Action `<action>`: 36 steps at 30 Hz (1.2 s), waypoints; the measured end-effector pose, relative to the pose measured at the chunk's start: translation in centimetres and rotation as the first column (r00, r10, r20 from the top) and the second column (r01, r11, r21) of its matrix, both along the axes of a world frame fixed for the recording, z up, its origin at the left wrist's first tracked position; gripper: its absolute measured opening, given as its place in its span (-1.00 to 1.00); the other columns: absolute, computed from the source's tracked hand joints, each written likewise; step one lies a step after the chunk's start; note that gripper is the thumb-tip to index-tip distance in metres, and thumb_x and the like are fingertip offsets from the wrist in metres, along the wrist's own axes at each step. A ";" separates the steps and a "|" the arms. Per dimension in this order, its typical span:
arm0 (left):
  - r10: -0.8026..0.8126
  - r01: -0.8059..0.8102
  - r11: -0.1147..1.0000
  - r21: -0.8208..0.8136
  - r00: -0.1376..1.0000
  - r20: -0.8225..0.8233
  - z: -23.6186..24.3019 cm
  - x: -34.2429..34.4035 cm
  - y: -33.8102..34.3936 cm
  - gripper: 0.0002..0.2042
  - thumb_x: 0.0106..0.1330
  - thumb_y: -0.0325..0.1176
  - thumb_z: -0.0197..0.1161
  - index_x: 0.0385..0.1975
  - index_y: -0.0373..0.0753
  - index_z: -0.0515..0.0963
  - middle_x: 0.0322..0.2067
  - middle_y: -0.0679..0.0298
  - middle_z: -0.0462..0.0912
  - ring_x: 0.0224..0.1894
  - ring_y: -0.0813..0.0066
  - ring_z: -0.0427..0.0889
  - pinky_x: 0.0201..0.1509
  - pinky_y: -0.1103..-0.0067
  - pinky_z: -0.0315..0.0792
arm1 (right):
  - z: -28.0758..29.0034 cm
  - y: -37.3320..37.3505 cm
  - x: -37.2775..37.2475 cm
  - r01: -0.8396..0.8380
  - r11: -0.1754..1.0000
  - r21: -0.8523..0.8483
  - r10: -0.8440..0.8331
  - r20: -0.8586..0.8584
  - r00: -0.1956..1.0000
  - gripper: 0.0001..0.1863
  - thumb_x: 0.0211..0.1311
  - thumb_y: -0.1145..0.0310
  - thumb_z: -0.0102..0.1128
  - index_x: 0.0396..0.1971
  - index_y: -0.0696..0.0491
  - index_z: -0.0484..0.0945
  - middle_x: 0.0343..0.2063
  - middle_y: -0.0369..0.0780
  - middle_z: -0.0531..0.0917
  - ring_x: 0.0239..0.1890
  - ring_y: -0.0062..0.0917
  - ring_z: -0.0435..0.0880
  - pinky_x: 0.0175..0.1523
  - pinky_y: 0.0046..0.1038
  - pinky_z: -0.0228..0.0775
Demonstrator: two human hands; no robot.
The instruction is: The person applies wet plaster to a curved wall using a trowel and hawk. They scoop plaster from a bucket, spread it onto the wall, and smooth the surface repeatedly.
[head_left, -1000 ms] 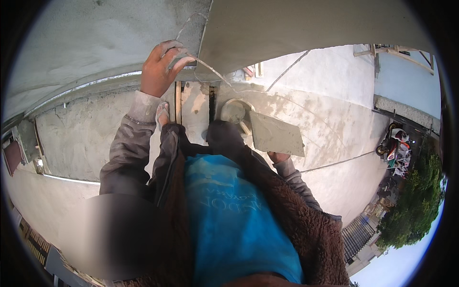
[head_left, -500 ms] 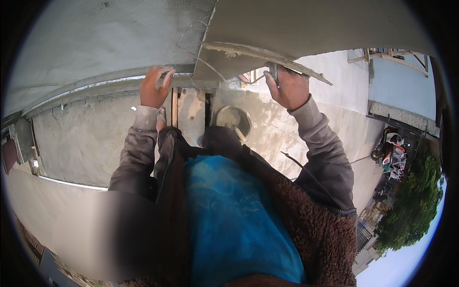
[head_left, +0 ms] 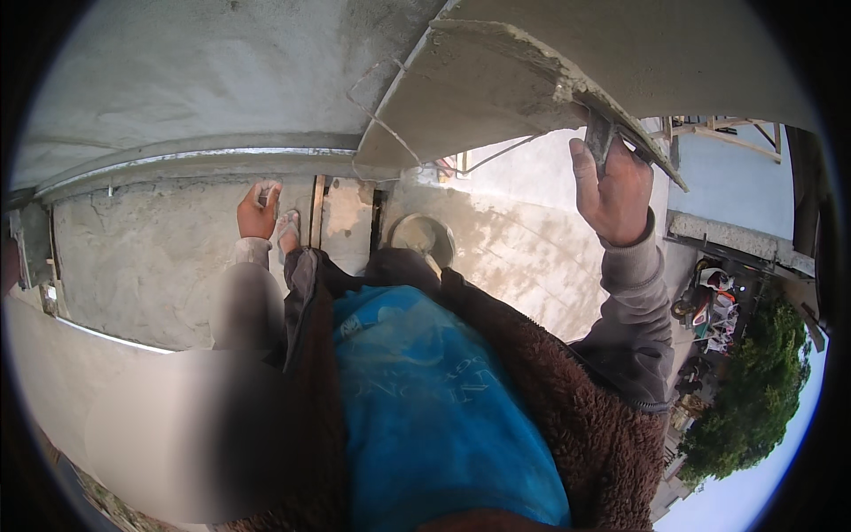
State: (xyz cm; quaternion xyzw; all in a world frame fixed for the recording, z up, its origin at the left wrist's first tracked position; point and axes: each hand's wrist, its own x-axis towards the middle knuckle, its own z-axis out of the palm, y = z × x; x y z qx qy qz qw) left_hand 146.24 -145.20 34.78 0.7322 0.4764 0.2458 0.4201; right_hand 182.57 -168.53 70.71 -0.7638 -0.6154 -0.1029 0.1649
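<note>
Our right hand (head_left: 613, 191) is raised high and wrapped tight around the dark handle of a plaster board (head_left: 496, 89), a flat grey slab coated with wet mortar that tilts above our head against the grey plastered wall (head_left: 222, 71). Our left hand (head_left: 257, 213) hangs lower, curled closed about a small tool (head_left: 266, 193) whose shape we cannot make out. Just beside that hand, a sandalled foot (head_left: 288, 232) stands on a wooden plank (head_left: 347, 222). Between our arms, further down, sits a round bucket (head_left: 424, 239) of mortar on the concrete. We wear a blue shirt (head_left: 425, 399) under a brown fleece jacket (head_left: 567, 399). Far to the right, green trees (head_left: 745, 399) show.
</note>
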 end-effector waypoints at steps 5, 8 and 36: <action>-0.044 0.042 0.998 -0.035 0.998 -0.044 -2.9 0.0 -0.8 -0.79 0.34 -0.22 0.32 -0.23 -0.24 0.63 -0.47 0.27 0.69 -0.44 0.57 0.65 -0.31 0.61 0.49 | -11.7 0.1 1.1 0.039 0.990 -0.135 -0.003 0.261 0.965 -0.54 0.18 0.14 0.23 0.01 0.08 0.53 -0.32 -0.05 0.69 -0.31 -0.13 0.70 -0.22 -0.13 0.53; -0.063 0.060 0.998 -0.035 0.994 -0.086 -4.4 -0.9 -0.7 -0.79 0.33 -0.21 0.32 -0.23 -0.23 0.63 -0.47 0.27 0.69 -0.46 0.57 0.65 -0.32 0.60 0.49 | -13.9 1.6 2.0 0.191 0.931 -0.311 -0.147 0.159 0.976 -0.59 0.23 0.12 0.19 -0.05 0.10 0.53 -0.47 -0.07 0.69 -0.47 -0.12 0.70 -0.39 -0.14 0.55; -0.687 -0.311 0.027 0.950 0.685 0.243 47.3 17.7 6.7 -0.66 0.13 -0.35 0.47 -0.09 -0.22 0.62 -0.21 0.23 0.64 -0.32 0.49 0.64 -0.28 0.61 0.53 | -1.6 -2.5 -1.4 0.120 0.985 -0.123 -0.100 0.160 0.982 -0.56 0.17 0.20 0.21 -0.01 0.13 0.51 -0.47 -0.07 0.65 -0.27 -0.14 0.67 -0.12 -0.11 0.46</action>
